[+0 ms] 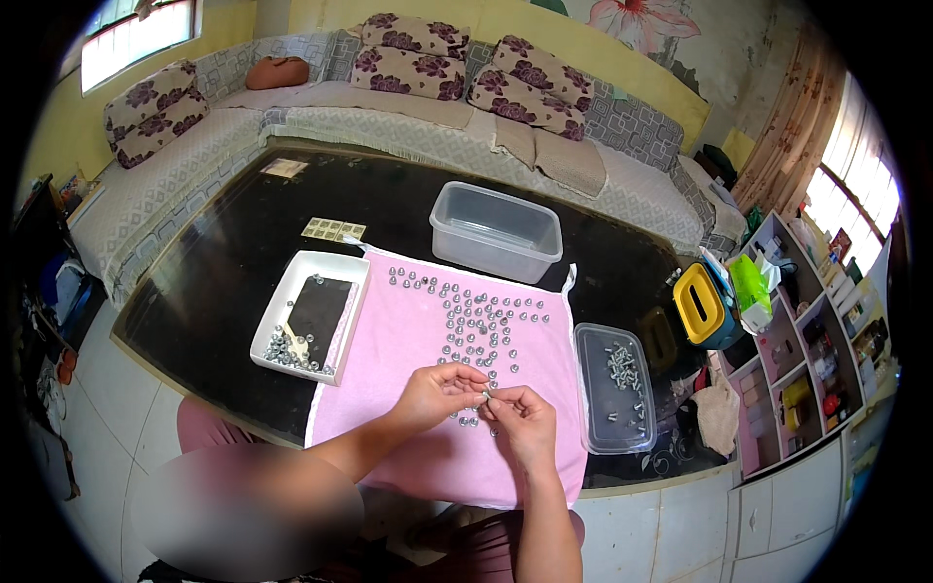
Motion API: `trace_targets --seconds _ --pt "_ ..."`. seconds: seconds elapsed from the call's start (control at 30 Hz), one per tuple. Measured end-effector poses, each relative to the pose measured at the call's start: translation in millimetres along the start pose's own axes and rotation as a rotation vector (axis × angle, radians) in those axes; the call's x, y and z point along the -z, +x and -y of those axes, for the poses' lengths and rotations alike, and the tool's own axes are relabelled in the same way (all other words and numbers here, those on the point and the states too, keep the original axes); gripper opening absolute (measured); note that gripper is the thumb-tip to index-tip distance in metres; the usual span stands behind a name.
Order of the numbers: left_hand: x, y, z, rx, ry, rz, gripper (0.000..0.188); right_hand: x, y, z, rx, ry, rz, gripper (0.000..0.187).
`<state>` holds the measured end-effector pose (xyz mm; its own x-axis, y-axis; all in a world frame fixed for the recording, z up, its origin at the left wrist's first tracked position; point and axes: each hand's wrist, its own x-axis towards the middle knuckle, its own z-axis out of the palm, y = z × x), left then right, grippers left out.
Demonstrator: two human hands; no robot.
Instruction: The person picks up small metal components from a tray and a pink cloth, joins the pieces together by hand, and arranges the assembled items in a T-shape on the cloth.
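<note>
Head view: both hands [486, 403] pinch a tiny part [487, 395], mostly hidden by fingers.

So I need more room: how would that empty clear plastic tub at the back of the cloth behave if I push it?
The empty clear plastic tub probably slides easily on the glossy black table, being empty and likely light. Its wide, low shape makes tipping unlikely. Its front edge seems to touch the pink cloth, which might bunch.

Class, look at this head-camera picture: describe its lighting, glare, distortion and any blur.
Head view: daylight from windows at upper left and right, both blown out to white; the black table shows faint sheen; fisheye bends the sofa and table edges, with a dark rim around; a blurred patch sits at lower left; the hands and pink cloth look sharp.
</note>
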<state>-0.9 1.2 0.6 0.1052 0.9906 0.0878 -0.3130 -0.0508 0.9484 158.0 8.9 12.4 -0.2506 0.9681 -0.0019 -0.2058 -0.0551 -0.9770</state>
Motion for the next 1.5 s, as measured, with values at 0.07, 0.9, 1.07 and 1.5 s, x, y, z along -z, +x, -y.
trace_targets --seconds 0.07,0.9,1.07,1.5 --pt "0.2 -0.6 0.7 0.019 0.048 -0.002 0.024 3.7 -0.9 0.8 0.016 -0.135 -0.002 0.009" --pt "-1.0 -2.0 0.8 -0.075 0.039 0.021 0.022 -0.6 0.7 -1.3 -0.041 0.132 0.002 0.012" --pt "-1.6 -2.3 -0.2 -0.062 0.037 0.005 0.021 -4.4 -0.8 -1.2 0.008 0.120 0.005 0.011" --pt "-1.2 -3.1 2.6 -0.122 0.078 0.037 0.021 -4.6 -0.3 -5.2 -0.012 -0.058 -0.030 0.015"
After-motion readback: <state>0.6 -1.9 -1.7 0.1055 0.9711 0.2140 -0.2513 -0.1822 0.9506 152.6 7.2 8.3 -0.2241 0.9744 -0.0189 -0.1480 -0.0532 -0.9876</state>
